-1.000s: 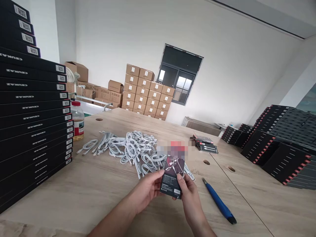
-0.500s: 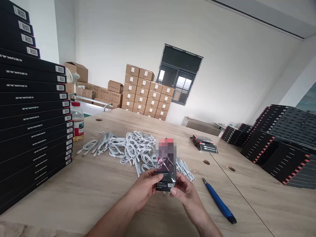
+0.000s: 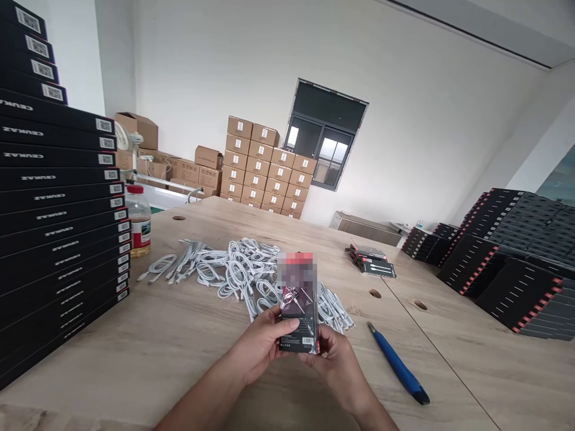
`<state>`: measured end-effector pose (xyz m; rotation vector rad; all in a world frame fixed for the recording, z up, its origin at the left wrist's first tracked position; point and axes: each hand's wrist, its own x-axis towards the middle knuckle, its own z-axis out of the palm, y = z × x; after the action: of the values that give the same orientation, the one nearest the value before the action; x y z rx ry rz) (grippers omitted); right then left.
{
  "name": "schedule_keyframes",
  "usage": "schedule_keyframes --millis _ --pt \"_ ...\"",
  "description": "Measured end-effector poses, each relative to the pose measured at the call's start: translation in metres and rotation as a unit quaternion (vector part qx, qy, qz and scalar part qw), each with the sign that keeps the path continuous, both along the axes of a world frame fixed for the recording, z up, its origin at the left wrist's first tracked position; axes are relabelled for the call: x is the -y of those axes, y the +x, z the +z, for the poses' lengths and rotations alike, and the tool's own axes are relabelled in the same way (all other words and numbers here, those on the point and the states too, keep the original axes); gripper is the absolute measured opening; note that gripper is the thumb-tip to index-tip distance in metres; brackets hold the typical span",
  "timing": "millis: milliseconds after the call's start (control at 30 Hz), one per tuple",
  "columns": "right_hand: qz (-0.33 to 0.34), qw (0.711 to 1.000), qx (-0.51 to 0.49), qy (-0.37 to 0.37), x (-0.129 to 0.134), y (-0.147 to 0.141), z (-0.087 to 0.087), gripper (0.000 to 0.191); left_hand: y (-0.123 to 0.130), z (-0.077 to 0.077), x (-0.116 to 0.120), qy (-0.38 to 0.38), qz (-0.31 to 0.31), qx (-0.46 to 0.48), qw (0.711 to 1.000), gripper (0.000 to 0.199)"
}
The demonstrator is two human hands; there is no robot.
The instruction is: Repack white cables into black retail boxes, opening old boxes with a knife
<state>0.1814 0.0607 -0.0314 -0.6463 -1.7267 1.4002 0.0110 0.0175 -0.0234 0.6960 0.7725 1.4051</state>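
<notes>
Printed box (image 3: 299, 311) gripped between left hand (image 3: 269, 338) and right hand (image 3: 330, 356); contents cannot be determined. Bottle (image 3: 139, 224), far left, contains amber liquid.

"CEUKAZ" on the stacked black boxes (image 3: 58, 179)
White labels (image 3: 105, 125) there bear square codes; the held packet (image 3: 296, 314) has a barcode and print too small to read.

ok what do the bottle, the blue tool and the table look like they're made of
Bottle: probably clear plastic, glossy; see-through walls.
Blue tool: perhaps plastic, fairly smooth; even blue colour, dark end.
Table: wood or wood-look laminate, low sheen; pale streaky grain.
</notes>
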Motion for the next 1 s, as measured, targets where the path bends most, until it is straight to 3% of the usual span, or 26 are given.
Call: schedule_keyframes --millis 233,433,633,800,1000 --pt "-0.036 0.999 0.001 0.034 0.006 -0.005 0.001 0.028 0.0 -0.003 -0.002 -0.011 -0.003 0.062 0.998 0.043" --pt "-0.076 0.993 -0.007 0.091 0.0 -0.001 -0.006 0.006 0.004 -0.002 0.0 -0.042 -0.012 0.063 0.997 0.042" --pt "-0.133 0.985 -0.035 0.101 -0.004 0.001 -0.01 0.019 0.005 -0.001 -0.002 -0.05 0.006 0.055 0.997 0.04" --pt "-0.217 0.966 -0.071 0.121 -0.001 0.0 -0.006 0.031 0.0 0.003 0.0 -0.042 -0.02 0.032 0.998 0.043" --pt "-0.256 0.952 -0.103 0.13 0.002 0.0 -0.009 0.03 -0.005 0.01 0.002 -0.031 -0.034 0.016 0.999 0.049"
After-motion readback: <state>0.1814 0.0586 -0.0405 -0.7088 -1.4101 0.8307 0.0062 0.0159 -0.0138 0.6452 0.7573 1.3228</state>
